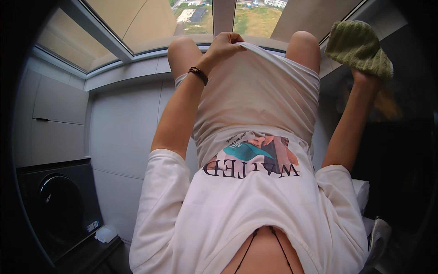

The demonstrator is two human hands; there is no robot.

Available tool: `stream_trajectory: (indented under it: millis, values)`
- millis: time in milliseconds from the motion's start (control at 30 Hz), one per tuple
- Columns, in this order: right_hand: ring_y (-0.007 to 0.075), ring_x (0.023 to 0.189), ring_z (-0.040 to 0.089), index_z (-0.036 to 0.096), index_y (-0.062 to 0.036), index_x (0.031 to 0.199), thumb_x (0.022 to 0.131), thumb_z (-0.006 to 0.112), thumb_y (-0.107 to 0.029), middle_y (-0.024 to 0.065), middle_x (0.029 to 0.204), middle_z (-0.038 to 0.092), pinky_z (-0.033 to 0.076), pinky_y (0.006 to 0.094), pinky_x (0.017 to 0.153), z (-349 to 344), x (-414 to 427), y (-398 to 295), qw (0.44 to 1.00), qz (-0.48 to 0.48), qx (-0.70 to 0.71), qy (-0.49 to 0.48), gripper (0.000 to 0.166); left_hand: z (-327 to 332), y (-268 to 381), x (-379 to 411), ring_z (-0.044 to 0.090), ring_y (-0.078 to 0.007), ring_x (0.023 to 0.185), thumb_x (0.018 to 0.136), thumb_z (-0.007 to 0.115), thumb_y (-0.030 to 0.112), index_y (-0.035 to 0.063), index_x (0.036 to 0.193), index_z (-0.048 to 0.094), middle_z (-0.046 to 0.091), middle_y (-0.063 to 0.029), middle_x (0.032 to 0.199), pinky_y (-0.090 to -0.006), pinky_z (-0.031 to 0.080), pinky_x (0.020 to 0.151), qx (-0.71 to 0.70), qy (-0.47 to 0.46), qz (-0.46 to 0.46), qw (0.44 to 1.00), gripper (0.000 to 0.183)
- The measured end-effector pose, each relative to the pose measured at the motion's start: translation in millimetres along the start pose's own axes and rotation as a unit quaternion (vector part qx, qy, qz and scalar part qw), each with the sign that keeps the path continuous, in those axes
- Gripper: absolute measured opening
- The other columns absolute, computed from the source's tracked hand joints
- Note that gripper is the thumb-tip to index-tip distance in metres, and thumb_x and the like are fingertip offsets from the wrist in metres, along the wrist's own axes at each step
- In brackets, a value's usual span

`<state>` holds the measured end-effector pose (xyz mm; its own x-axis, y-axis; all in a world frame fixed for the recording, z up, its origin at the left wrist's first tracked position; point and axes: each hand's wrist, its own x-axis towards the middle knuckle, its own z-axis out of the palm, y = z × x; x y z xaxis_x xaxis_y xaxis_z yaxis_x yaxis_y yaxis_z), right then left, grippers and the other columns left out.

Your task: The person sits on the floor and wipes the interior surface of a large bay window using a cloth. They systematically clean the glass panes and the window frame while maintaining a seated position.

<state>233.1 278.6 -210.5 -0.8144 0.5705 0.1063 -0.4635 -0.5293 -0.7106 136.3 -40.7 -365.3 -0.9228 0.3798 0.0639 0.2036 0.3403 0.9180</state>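
Note:
My left hand [227, 42], with a dark beaded bracelet at the wrist, pinches the hem of a white fabric garment [260, 89] stretched over my lap between my bare knees. Off to the right, my right hand [365, 76] holds a green ribbed terry cloth [357, 48]; the cloth covers the fingers, so their exact hold is hidden. The cloth is raised beside my right knee, near the window frame, apart from the garment. A white T-shirt [239, 205] with a printed picture and lettering covers my torso.
Window panes with a wide frame [224, 17] stand beyond my knees. At left are grey cabinet doors [58, 99] and a black front-loading washing machine [58, 205]. A translucent white container [106, 234] sits on a dark ledge beside it. Dark surfaces [397, 147] lie at right.

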Motion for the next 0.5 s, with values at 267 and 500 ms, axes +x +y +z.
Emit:
stream_trajectory:
  millis: [267,500]
  values:
    - [0.0377,0.137,0.035,0.043,-0.0021,0.140,0.100,0.027,-0.043,0.0184,0.146,0.042,0.020,0.0588,0.114,-16,23,0,1.000,-0.008,0.017,0.017,0.059,-10,-7,29,0.057,-0.0068,0.072,0.083,0.072,0.016,0.0020,0.087,0.068,0.064,-0.0002,0.076,-0.0235,0.045,0.066,0.064,0.011,-0.010,0.998,0.016]
    - [0.0357,0.131,0.043,0.050,-0.0020,0.133,0.098,0.036,-0.043,0.0175,0.137,0.049,0.026,0.0576,0.112,-24,31,-4,0.997,0.048,0.050,0.023,0.055,1,7,4,0.066,-0.0232,0.076,0.078,0.076,0.029,0.0026,0.087,0.070,0.069,-0.0125,0.080,-0.0344,0.050,0.070,0.161,0.118,-0.058,0.978,0.028]
